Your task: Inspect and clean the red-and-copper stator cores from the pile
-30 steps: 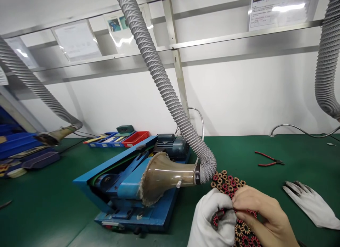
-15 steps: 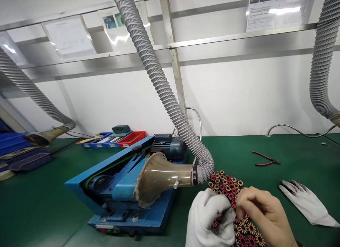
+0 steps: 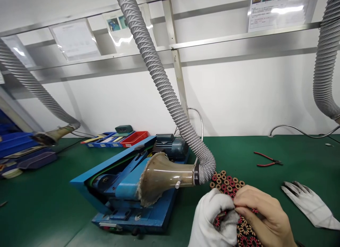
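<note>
My hands meet over the coil rings (image 3: 228, 181) right of the blue machine (image 3: 127, 190): gloved left hand (image 3: 215, 218) and bare right hand (image 3: 261, 215) pinch one, mostly hidden. Spare glove (image 3: 309, 204) lies farther right.

No text, brand or number can be read anywhere in the frame. Printed sheets with small colour photos are seen behind clear sleeves on the metal rail: one at the upper right (image 3: 276, 7), one at the upper centre-left (image 3: 119, 25) and a plain page at the upper left (image 3: 75, 39), but their lines of print are too small and too washed out by glare to be made out.
</note>
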Action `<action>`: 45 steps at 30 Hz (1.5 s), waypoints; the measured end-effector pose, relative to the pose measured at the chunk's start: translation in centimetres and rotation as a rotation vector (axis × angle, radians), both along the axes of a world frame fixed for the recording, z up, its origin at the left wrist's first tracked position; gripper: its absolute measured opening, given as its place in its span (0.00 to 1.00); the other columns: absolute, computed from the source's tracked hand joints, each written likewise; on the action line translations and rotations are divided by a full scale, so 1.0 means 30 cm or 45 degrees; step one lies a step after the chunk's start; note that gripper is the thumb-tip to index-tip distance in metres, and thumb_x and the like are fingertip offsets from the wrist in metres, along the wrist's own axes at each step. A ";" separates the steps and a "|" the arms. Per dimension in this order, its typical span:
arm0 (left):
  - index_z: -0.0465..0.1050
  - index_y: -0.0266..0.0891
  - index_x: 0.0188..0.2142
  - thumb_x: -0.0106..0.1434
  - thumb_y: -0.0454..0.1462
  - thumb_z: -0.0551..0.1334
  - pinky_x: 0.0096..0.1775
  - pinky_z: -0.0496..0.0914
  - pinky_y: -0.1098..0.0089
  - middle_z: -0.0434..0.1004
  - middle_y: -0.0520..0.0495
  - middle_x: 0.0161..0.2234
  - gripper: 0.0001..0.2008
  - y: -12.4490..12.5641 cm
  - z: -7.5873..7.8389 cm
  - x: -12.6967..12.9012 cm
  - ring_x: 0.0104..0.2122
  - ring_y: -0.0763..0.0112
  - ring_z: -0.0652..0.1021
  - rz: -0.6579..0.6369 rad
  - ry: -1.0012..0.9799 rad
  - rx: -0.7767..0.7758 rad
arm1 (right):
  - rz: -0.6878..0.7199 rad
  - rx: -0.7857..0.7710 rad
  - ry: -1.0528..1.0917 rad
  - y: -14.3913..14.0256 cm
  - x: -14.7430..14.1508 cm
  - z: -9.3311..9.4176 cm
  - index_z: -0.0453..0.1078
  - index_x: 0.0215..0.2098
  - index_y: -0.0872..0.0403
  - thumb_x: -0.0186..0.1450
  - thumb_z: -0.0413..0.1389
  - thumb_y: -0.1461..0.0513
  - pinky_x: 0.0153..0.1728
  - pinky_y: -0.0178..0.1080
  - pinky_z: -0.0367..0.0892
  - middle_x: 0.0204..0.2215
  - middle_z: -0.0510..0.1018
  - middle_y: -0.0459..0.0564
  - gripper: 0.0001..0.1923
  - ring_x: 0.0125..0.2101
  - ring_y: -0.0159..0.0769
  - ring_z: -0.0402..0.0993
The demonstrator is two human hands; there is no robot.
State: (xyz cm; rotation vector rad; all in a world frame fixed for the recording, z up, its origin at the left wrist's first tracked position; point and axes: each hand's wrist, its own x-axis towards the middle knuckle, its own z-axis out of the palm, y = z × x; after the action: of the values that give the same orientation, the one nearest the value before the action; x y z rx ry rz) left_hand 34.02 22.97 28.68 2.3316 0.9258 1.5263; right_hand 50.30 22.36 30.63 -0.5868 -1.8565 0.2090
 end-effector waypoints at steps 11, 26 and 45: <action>0.67 0.44 0.28 0.57 0.28 0.54 0.24 0.60 0.71 0.62 0.55 0.22 0.09 -0.010 0.017 0.022 0.21 0.71 0.66 0.324 0.053 0.283 | 0.505 -1.188 0.700 -0.034 -0.023 -0.050 0.57 0.23 0.51 0.71 0.49 0.48 0.16 0.31 0.50 0.15 0.55 0.35 0.23 0.12 0.26 0.50; 0.66 0.43 0.31 0.54 0.26 0.55 0.27 0.65 0.74 0.65 0.54 0.24 0.10 -0.005 0.005 0.007 0.23 0.73 0.70 0.095 0.056 0.053 | -0.071 0.056 -0.117 -0.011 0.003 -0.039 0.68 0.43 0.51 0.65 0.52 0.75 0.36 0.38 0.71 0.30 0.78 0.49 0.16 0.31 0.38 0.75; 0.65 0.41 0.26 0.56 0.34 0.55 0.31 0.61 0.71 0.61 0.55 0.24 0.04 -0.017 -0.015 0.037 0.23 0.75 0.62 -0.370 -0.480 -0.744 | 0.126 -0.487 0.180 -0.033 0.016 -0.033 0.73 0.39 0.45 0.67 0.57 0.66 0.33 0.34 0.69 0.29 0.79 0.43 0.08 0.31 0.36 0.75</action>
State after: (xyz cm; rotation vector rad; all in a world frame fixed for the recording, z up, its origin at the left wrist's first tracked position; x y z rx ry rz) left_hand 35.11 22.47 28.23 1.6172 0.7614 1.2899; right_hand 50.78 21.38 29.64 -0.7206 -1.7189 0.6656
